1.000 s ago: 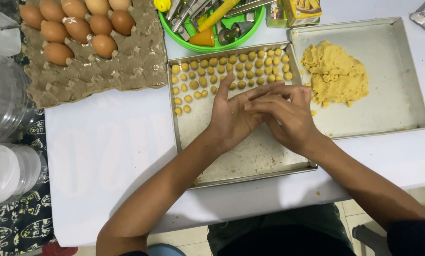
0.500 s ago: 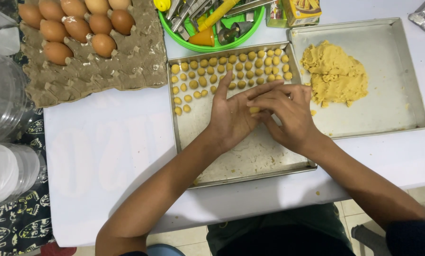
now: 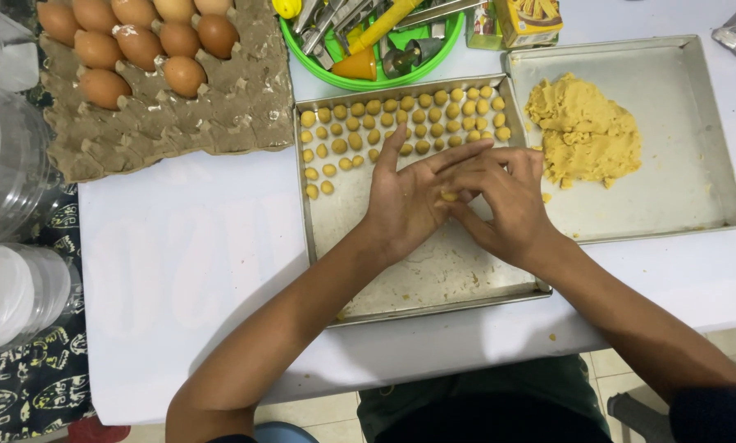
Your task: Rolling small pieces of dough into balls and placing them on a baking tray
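Fingers of right hand on dough ball; left hand beneath

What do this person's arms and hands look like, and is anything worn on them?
Both forearms are bare from wrist to elbow. The left hand and right hand wear no gloves, and no rings, watch or bracelets show. Only at the bottom right corner does a bit of dark sleeve appear on the right arm. No sleeve shows on the left arm.
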